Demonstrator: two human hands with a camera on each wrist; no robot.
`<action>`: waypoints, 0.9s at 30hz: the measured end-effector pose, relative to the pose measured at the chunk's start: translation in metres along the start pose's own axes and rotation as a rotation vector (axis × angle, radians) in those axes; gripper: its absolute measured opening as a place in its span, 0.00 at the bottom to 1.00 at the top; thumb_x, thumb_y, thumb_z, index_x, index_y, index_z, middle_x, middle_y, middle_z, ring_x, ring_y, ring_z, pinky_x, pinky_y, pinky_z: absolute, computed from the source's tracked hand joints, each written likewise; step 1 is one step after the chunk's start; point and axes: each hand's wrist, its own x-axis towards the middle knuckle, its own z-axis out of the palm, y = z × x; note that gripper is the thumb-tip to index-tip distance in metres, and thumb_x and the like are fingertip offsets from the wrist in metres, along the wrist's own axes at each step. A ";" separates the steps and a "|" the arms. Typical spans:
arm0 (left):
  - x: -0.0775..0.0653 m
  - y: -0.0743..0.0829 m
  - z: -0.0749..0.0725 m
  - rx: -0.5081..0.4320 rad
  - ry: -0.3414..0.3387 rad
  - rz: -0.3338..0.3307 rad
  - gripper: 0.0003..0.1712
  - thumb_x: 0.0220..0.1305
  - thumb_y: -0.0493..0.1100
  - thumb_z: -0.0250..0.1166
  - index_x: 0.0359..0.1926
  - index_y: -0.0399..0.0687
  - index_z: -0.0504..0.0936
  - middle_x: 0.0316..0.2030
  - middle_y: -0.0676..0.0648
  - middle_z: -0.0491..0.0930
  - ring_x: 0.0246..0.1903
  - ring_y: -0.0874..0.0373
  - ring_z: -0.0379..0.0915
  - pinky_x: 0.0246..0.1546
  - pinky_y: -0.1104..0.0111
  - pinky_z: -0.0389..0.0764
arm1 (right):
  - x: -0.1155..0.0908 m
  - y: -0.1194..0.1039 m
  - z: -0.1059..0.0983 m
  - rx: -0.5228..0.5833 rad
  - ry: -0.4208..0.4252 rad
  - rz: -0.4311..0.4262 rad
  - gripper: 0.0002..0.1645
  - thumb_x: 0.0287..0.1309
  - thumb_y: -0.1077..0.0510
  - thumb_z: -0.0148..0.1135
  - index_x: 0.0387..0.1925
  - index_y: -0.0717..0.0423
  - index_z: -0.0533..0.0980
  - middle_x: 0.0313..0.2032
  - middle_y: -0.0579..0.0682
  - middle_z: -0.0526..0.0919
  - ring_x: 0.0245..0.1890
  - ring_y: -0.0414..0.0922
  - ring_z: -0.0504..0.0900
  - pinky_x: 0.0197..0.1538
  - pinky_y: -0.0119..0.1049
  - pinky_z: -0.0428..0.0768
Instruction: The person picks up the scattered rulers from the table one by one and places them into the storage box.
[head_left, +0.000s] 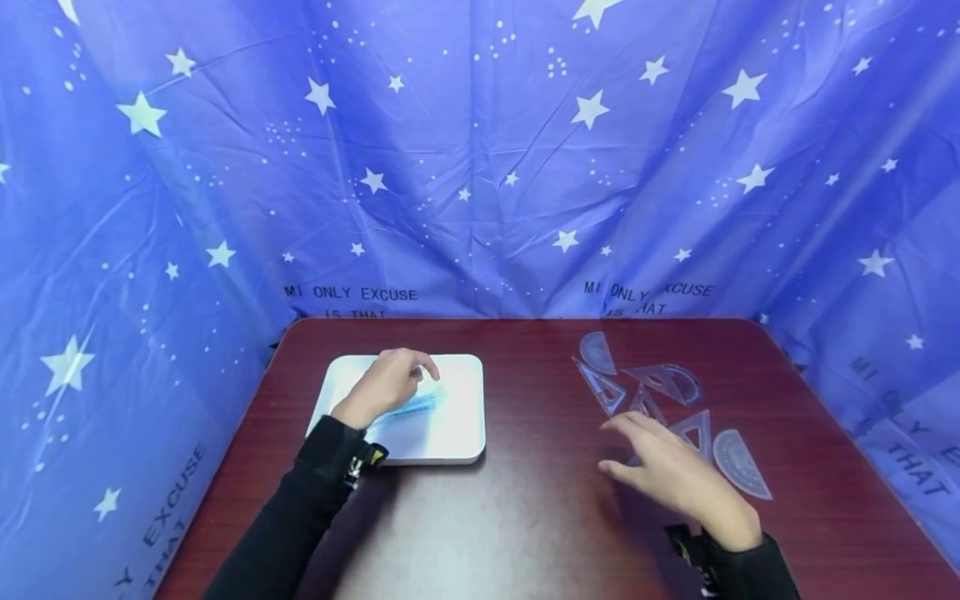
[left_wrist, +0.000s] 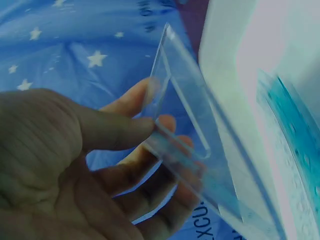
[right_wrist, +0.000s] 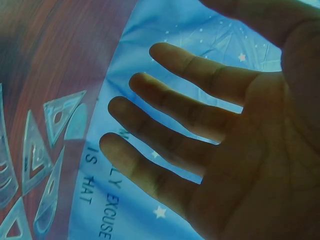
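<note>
Over the white tray [head_left: 461, 446] my left hand [head_left: 387, 385] pinches a clear set square [left_wrist: 192, 107] between thumb and fingers, as the left wrist view shows. Beneath it in the tray lies a blue transparent ruler-like piece [head_left: 415, 406], partly covered by the hand. My right hand [head_left: 667, 467] hovers at the right side of the table with its fingers extended and nothing in them. Around it lie clear set squares [head_left: 600, 387] and protractors [head_left: 738, 462]; the hand hides part of the group.
A dark red wooden table [head_left: 525, 533] carries everything. Blue star-printed curtains [head_left: 480, 167] hang close behind it and along both sides. At the far end of the loose group lies another protractor [head_left: 597, 352].
</note>
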 end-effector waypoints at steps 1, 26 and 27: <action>0.001 -0.002 0.000 0.011 -0.030 0.000 0.23 0.72 0.24 0.53 0.47 0.45 0.92 0.57 0.38 0.87 0.27 0.55 0.67 0.32 0.66 0.70 | -0.001 0.002 0.000 0.002 -0.004 0.006 0.30 0.58 0.48 0.81 0.57 0.56 0.83 0.57 0.57 0.86 0.57 0.58 0.86 0.58 0.60 0.85; 0.027 -0.041 0.021 0.179 -0.213 0.052 0.27 0.57 0.16 0.54 0.31 0.44 0.94 0.47 0.41 0.91 0.51 0.43 0.86 0.58 0.52 0.87 | -0.016 0.026 0.000 0.053 -0.033 0.053 0.31 0.58 0.47 0.80 0.57 0.59 0.83 0.61 0.64 0.84 0.60 0.66 0.84 0.61 0.68 0.81; 0.028 -0.041 0.021 0.179 -0.211 0.056 0.27 0.57 0.15 0.54 0.32 0.43 0.93 0.46 0.41 0.91 0.50 0.44 0.86 0.57 0.53 0.87 | -0.017 0.026 0.000 0.054 -0.032 0.053 0.30 0.58 0.47 0.80 0.57 0.59 0.83 0.61 0.65 0.84 0.61 0.67 0.83 0.61 0.68 0.81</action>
